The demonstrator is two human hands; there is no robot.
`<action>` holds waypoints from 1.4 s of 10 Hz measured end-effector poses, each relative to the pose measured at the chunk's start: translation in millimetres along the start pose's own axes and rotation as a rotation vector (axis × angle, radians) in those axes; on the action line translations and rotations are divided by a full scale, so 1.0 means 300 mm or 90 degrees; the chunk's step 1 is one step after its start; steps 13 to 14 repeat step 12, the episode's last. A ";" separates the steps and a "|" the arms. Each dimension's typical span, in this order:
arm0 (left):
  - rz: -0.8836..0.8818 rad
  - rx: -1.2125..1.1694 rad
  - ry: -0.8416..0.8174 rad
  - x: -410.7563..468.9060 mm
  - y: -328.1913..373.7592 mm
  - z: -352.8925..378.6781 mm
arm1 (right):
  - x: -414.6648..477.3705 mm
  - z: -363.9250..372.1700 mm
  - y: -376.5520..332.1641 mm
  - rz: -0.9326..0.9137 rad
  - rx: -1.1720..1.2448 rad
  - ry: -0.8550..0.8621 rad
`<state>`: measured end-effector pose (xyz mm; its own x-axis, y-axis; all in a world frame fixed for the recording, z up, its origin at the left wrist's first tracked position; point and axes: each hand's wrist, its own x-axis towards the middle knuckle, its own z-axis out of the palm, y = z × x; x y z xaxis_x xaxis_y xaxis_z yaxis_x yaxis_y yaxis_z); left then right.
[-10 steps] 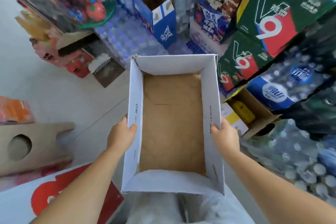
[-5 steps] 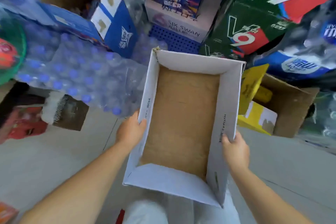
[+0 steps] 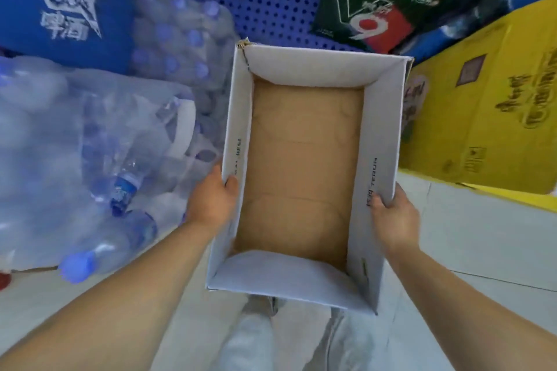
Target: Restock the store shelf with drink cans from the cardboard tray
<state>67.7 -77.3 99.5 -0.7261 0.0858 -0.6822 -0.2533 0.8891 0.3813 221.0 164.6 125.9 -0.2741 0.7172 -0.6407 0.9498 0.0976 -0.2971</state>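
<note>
A pale, smooth tiled floor (image 3: 482, 250) runs under stacked stock. Beyond the left fingers lie glossy shrink-wrapped packs of clear plastic water bottles (image 3: 90, 144) with blue caps, and past them a blue printed carton (image 3: 60, 3). Outward of the right fingers stands a matte yellow carton (image 3: 482, 105). Farther ahead are a blue perforated panel (image 3: 265, 9) and a green carton (image 3: 370, 9) with a red and white 9.

Between the two sets of fingers hangs the cardboard tray (image 3: 382, 129). It is rectangular, with white walls and a brown floor marked by faint curved impressions. The left hand (image 3: 211, 202) grips the left wall with its thumb hooked over the rim; its other fingers are hidden outside the wall. The right hand (image 3: 391, 217) grips the right wall the same way, with its thumb on the inner face. Light trousers (image 3: 271, 340) show below the tray's near end.
</note>
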 end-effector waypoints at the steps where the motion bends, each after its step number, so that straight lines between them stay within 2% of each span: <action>1: -0.021 0.012 0.012 0.125 -0.026 0.071 | 0.119 0.090 0.004 -0.013 -0.005 -0.002; 3: 0.033 -0.007 0.068 0.314 0.003 0.185 | 0.313 0.212 0.011 0.040 0.025 0.025; 5: 0.043 0.010 0.022 0.432 0.010 0.229 | 0.403 0.274 0.035 0.058 0.025 0.018; 7: 0.074 0.012 0.045 0.505 0.038 0.243 | 0.474 0.297 0.018 0.025 0.050 0.027; 10: 0.068 -0.007 0.038 0.520 0.062 0.246 | 0.532 0.300 0.016 -0.014 0.087 0.043; 12: -0.028 -0.116 -0.043 0.506 0.083 0.206 | 0.524 0.259 0.002 0.035 0.167 -0.052; 14: -0.028 -0.116 -0.043 0.506 0.083 0.206 | 0.524 0.259 0.002 0.035 0.167 -0.052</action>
